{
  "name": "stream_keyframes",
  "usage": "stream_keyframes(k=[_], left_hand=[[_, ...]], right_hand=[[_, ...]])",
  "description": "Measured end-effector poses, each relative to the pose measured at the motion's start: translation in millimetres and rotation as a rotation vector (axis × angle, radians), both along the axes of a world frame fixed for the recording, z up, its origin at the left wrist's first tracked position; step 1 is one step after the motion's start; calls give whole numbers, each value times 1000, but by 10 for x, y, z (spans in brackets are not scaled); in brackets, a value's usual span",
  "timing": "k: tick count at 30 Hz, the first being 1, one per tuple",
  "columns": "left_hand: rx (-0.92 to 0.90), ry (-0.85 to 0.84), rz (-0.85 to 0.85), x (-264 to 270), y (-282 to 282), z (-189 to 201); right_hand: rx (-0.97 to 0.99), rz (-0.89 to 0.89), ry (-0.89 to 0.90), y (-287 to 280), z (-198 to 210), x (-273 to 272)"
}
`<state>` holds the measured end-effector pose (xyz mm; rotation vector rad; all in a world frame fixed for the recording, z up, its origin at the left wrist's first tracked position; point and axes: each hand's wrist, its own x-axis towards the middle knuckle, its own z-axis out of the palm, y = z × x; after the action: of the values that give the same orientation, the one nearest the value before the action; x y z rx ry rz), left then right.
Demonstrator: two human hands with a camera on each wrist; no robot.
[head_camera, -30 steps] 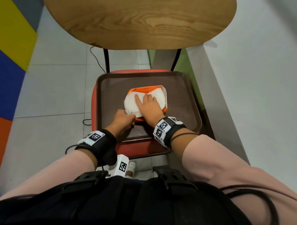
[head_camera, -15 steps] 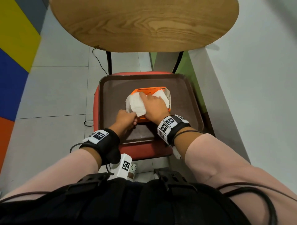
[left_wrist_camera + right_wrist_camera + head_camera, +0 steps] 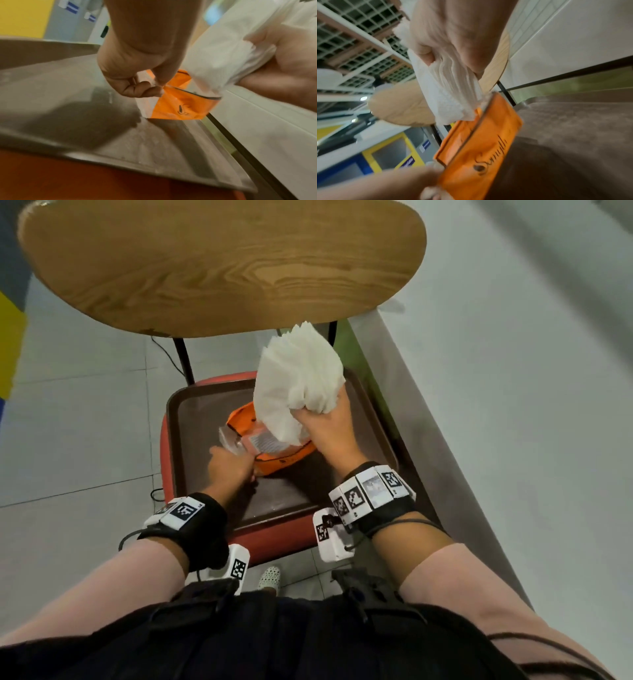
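Observation:
An orange plastic tissue packet (image 3: 274,455) (image 3: 180,108) (image 3: 481,155) lies on a brown tray (image 3: 198,440) (image 3: 68,108) on a red chair seat. My left hand (image 3: 233,465) (image 3: 147,88) pinches the packet's near, torn end and holds it down. My right hand (image 3: 322,422) (image 3: 450,54) grips a thick stack of white tissues (image 3: 298,381) (image 3: 228,54) (image 3: 447,97) and holds it lifted above the packet, its lower end just at the packet's opening.
The wooden chair back (image 3: 222,265) rises just beyond the tray. A white wall ledge (image 3: 462,422) runs along the right. Grey floor tiles (image 3: 78,422) and a cable lie to the left. A shoe (image 3: 269,575) shows below the seat.
My right hand has closed on the tissue stack and pulled it up out of the orange packet. My left hand has stayed pinching the packet's near end.

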<state>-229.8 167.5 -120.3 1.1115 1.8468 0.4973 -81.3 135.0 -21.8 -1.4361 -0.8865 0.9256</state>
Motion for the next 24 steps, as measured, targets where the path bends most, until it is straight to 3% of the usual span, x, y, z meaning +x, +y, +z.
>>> stream_keyframes(k=[6, 9, 12, 15, 17, 19, 21, 24], left_hand=[[14, 86, -108, 107, -46, 192], [89, 86, -200, 75, -101, 411], [318, 68, -339, 151, -168, 714], [367, -171, -601, 518, -246, 1170], [156, -552, -841, 859, -343, 1513], [-135, -879, -970, 1152, -427, 1755], [-310, -1027, -1065, 1462, -527, 1946], [-426, -1126, -1131, 1845, -764, 2090]], right_hand=[[60, -98, 559, -107, 195, 218], [89, -220, 593, -233, 287, 369], [58, -327, 185, -496, 477, 512], [34, -323, -265, -804, 703, 585], [5, -384, -513, -974, 776, 631], [-52, -434, -757, -1168, 798, 700], [-162, -500, -974, -1405, 838, 769], [-361, -579, -1177, -1723, 920, 823]])
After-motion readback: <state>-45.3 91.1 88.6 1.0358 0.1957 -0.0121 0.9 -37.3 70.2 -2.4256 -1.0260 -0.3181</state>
